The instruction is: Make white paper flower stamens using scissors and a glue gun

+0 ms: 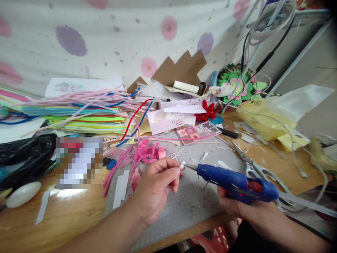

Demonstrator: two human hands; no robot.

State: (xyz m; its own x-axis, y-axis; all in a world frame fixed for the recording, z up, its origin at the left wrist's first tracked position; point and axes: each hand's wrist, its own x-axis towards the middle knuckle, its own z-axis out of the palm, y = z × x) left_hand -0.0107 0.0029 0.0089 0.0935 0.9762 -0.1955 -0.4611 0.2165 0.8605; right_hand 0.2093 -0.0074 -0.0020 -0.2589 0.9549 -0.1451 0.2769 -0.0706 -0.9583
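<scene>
Between the thumb and fingers of my left hand (160, 186) is pinched a small white strip of paper (182, 165). My right hand (237, 207) grips a blue hot glue gun (234, 181) with a clear glue stick (310, 203) out of its back. The gun's metal nozzle points left, with its tip at or just beside the strip; whether they touch I cannot tell. Behind my left hand lie pink pipe cleaners (143, 151) and pink petal shapes (136, 179). Both hands are above a grey cutting mat (195, 207).
Large scissors (250, 165) lie right of the glue gun. Bundles of coloured pipe cleaners (86, 112) are stacked at the back left. A red flower (206, 111), a yellow plastic bag (260, 116) and a white cable (289, 137) occupy the back right. A black plastic bag (28, 158) sits left.
</scene>
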